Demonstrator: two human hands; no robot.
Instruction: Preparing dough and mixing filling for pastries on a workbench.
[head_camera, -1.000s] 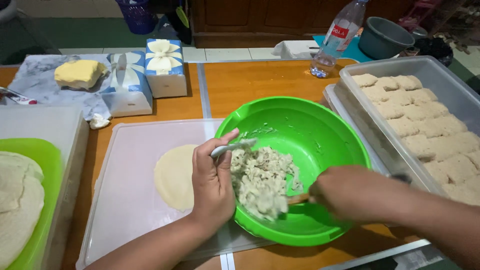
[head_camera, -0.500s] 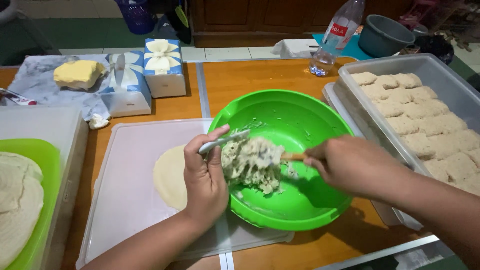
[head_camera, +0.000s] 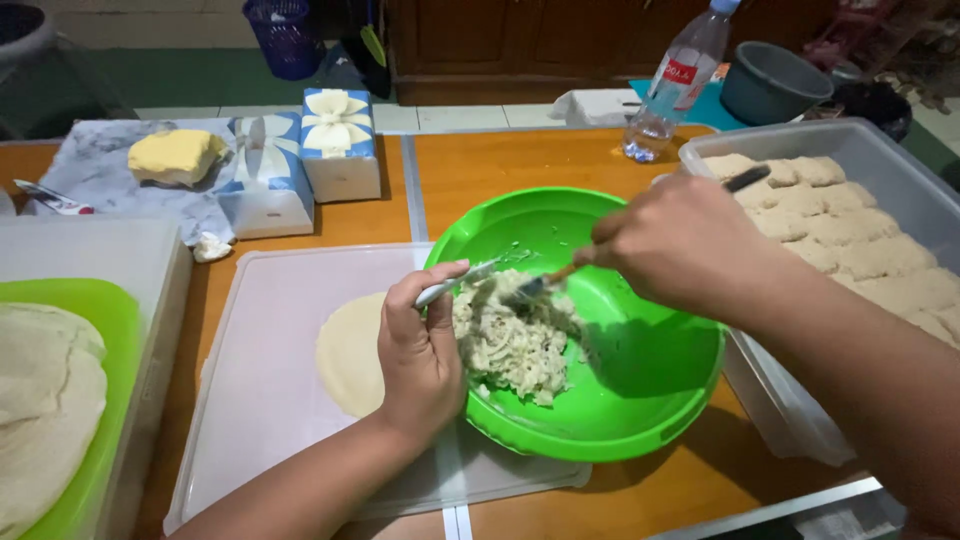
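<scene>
Head view shows us, nearest, our left hand (head_camera: 420, 355) closed around a spoon (head_camera: 455, 284) at the near rim of the green bowl (head_camera: 640, 400), its grip holding the handle with the bowl end in the filling (head_camera: 515, 345). Under the wrist lies a pale round of dough (head_camera: 348, 352) on a white board (head_camera: 260, 400) on the worktop (head_camera: 520, 160). Our right hand (head_camera: 680, 245) grips a fork (head_camera: 545, 282), tines touching the filling, dark handle end poking out behind the knuckles. At left, a green tray (head_camera: 85, 300) carries more dough rounds (head_camera: 45, 400). At right, a clear bin (head_camera: 860, 140) holds rows of filled pieces (head_camera: 870, 240). Farther off sit butter (head_camera: 175, 155), two tissue boxes (head_camera: 335, 140) and a bottle (head_camera: 675, 85).
</scene>
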